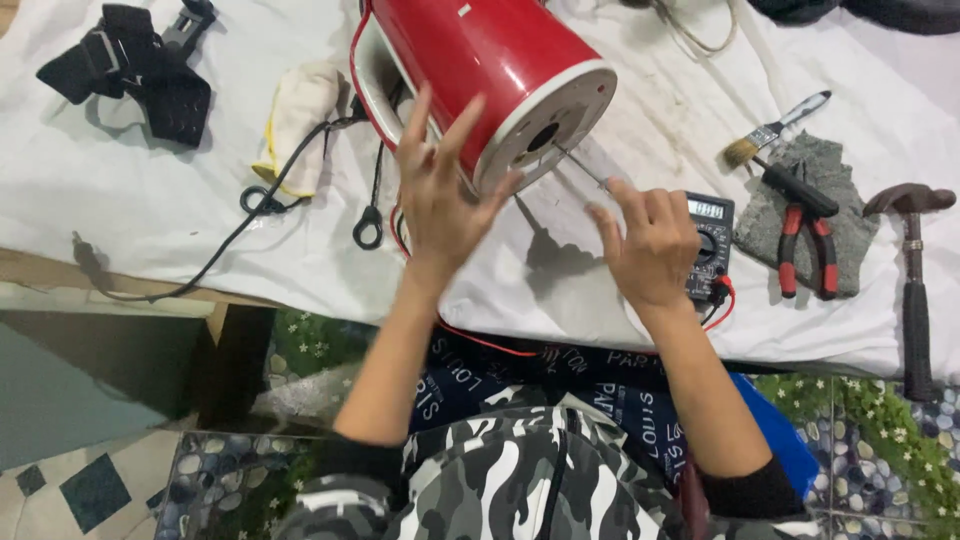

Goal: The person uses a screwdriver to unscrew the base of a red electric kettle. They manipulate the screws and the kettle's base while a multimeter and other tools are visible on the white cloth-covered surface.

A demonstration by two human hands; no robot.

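A red electric kettle (480, 50) lies on its side on a white cloth (200, 210), its white base turned toward me. My left hand (440, 195) is spread open, fingertips resting against the kettle's base rim. My right hand (652, 245) grips a thin metal screwdriver (585, 170) whose tip points at the underside of the base. A digital multimeter (708, 245) lies partly hidden under my right hand, its red lead trailing off the table edge.
Red-handled pliers (803, 248) and a paintbrush (775, 128) rest on a grey rag (850, 215) at right. A hammer (912, 285) lies at the far right. A black strap harness (135, 65), a white glove (298, 115) and a black cable (250, 215) sit at left.
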